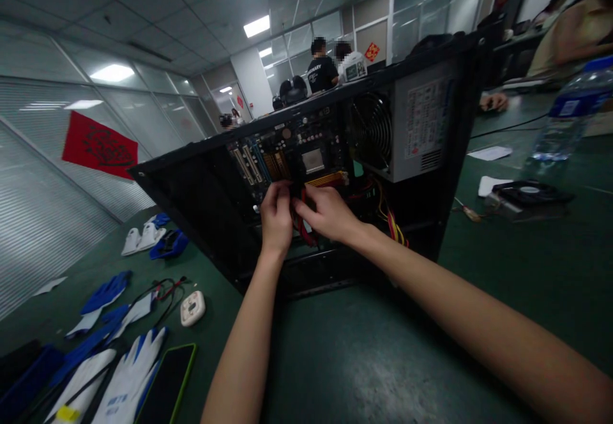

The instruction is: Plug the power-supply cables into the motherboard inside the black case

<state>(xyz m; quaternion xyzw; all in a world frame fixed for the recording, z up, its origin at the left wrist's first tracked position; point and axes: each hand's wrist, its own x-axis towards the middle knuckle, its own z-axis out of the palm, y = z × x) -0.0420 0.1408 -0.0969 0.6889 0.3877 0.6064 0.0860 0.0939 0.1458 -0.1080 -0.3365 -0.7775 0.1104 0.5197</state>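
Observation:
An open black computer case lies on its side on the green table, showing the motherboard, a grey power supply and its fan. Both my hands reach into the case. My left hand and my right hand are closed, fingers pinched together around red cables just below the motherboard. Yellow and red wires hang from the power supply to the right of my right hand.
Blue-and-white gloves, a phone with a green edge and a small white device lie at left. A loose fan unit and a water bottle stand at right. People are at work behind the case.

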